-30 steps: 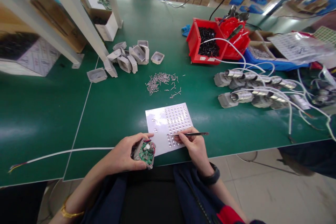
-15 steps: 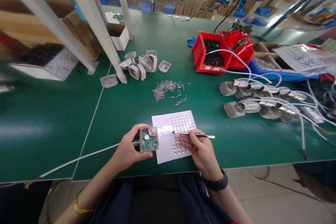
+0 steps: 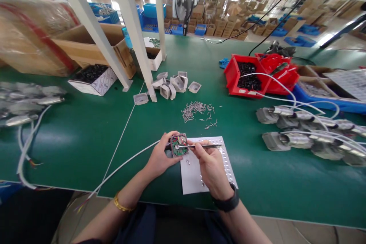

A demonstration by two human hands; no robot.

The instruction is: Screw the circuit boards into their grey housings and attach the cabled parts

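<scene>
My left hand point(image 3: 161, 156) is wrapped round a small open housing with a green circuit board point(image 3: 183, 151) inside, its face turned up. A white cable point(image 3: 128, 163) runs from the housing to the lower left. In my right hand point(image 3: 210, 162) is a pair of tweezers point(image 3: 210, 146), held nearly level, with the tip over a round pale spot on the board. Whether the tip touches the board or grips a small piece, I cannot tell. Beneath both hands lies a white sheet point(image 3: 190, 181) bearing rows of small clear round dots, partly hidden by my right hand.
Behind the sheet lies a pile of small screws point(image 3: 197, 109). Grey covers point(image 3: 174, 84) are heaped by the white post point(image 3: 137, 26). To the right are a red bin point(image 3: 233, 80) of black parts and cabled grey housings point(image 3: 276, 141). More cabled units point(image 3: 31, 101) lie far left.
The tweezers have moved left from the dotted sheet to over the circuit board. My head view has tilted up and shifted left.
</scene>
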